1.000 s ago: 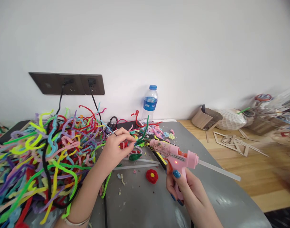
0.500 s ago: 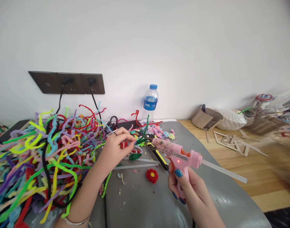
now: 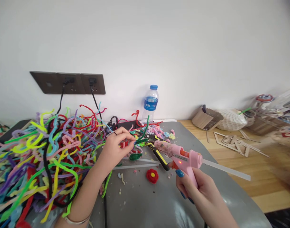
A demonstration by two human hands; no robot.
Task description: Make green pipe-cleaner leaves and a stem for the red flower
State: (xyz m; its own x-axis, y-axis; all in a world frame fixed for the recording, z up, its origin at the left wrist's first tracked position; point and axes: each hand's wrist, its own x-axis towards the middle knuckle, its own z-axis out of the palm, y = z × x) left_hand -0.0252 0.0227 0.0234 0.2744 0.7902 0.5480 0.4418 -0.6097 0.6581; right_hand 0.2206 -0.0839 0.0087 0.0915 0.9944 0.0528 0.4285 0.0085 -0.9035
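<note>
My right hand (image 3: 199,193) is wrapped round the grip of a pink hot glue gun (image 3: 182,160); a small red light glows on its side. A translucent glue stick (image 3: 227,169) sticks out of the gun's back end. The nozzle points left, a short way from my left hand (image 3: 120,146). Thumb and fingertips of that hand pinch a dark green pipe cleaner (image 3: 145,131), bent into a leafy shape with one end upright. Below it lies a green pipe-cleaner loop (image 3: 135,156). A red pipe-cleaner flower (image 3: 152,175) with a yellow centre rests on the grey mat (image 3: 140,202).
Pliers with yellow-black handles (image 3: 158,155) lie beside the gun's nozzle. A big tangle of coloured pipe cleaners (image 3: 47,158) fills the left. Against the wall stands a water bottle (image 3: 151,103). Wooden craft pieces (image 3: 232,142) lie at right; a blurred person's arm shows at the right edge.
My right hand has drawn the glue gun a little to the right, away from the green pipe cleaner. My left hand has stayed nearly still.
</note>
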